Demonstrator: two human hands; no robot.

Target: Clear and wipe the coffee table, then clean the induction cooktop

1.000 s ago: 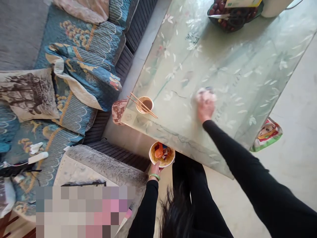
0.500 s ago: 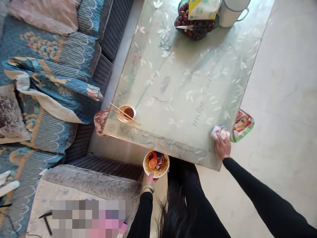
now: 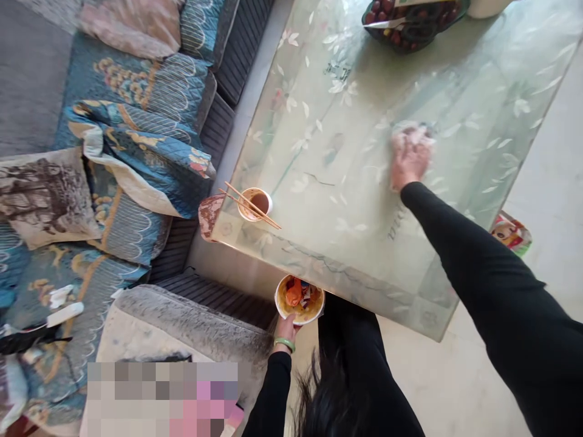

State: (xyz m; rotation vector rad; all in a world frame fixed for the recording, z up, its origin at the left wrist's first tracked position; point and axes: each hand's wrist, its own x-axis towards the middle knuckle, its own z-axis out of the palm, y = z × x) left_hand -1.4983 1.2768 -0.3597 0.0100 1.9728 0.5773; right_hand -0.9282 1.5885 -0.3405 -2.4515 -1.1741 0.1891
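Two hands are busy: the right hand (image 3: 410, 161) clenches a tissue wad (image 3: 413, 136) on the glass tabletop (image 3: 346, 182), the left hand (image 3: 286, 328) grips a scrap-filled bowl (image 3: 299, 300).

Dark script (image 3: 396, 223) on the glass tabletop (image 3: 460, 79) is unreadable.

Crumpled tissue (image 3: 413, 135) in right hand (image 3: 410, 162)

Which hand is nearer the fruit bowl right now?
Right hand, with a tissue on the tabletop below the fruit bowl; left hand farther, off the table's near edge, holding a bowl of scraps.
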